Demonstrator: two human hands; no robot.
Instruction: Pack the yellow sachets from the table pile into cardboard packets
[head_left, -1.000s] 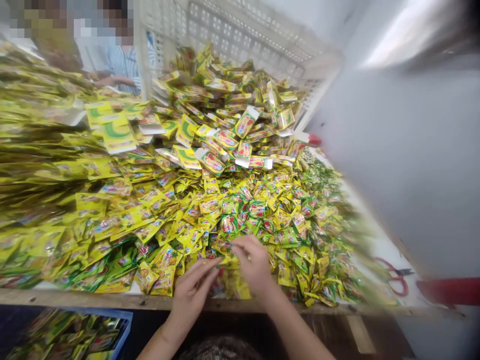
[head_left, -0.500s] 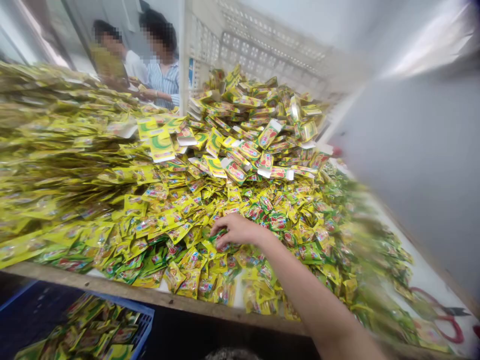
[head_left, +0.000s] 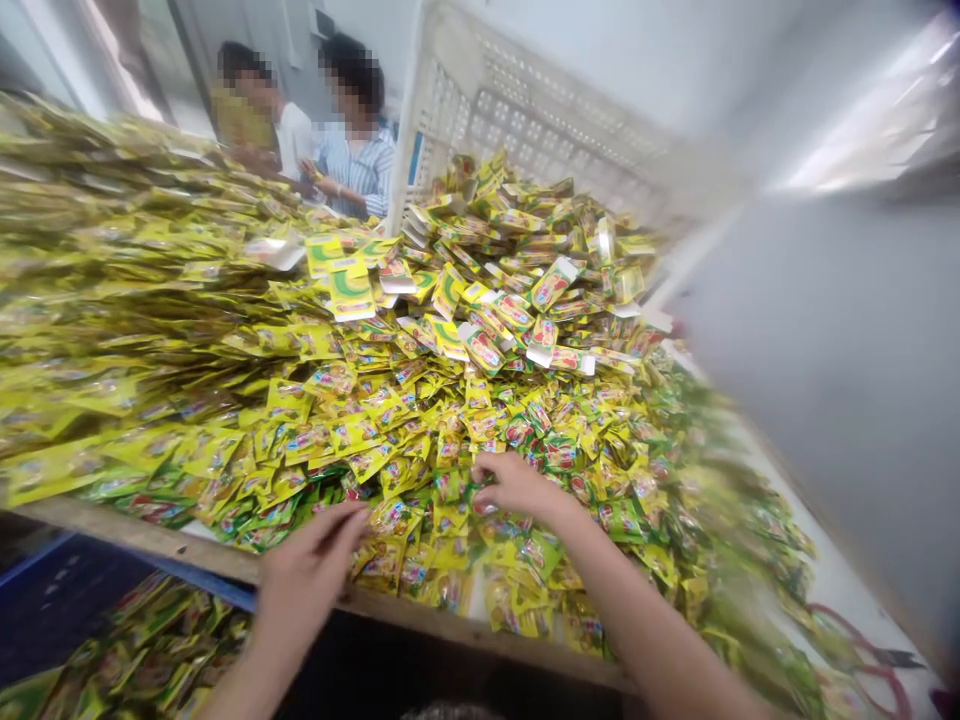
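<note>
Small yellow and green packets (head_left: 390, 465) with shiny printed fronts lie in a deep heap on the table. My right hand (head_left: 517, 488) is over the middle of the heap, with finger and thumb curled round a small packet that is mostly hidden. Nearer the front edge is my left hand (head_left: 315, 550), its fingers pressed together and pointing at the packets. Whatever those fingers hold, if anything, is hidden.
Flat printed cartons (head_left: 484, 345) spill from a tipped white plastic crate (head_left: 555, 110) behind the packets. Red-handled scissors (head_left: 889, 665) lie at the right edge. A blue crate (head_left: 217, 585) with packets stands below at left. Two people (head_left: 352, 160) are at the back left.
My left hand has come into view from below, up to the front of the heap. My right hand remains over the packets, its fingers now more tightly curled. The view has shifted slightly.
</note>
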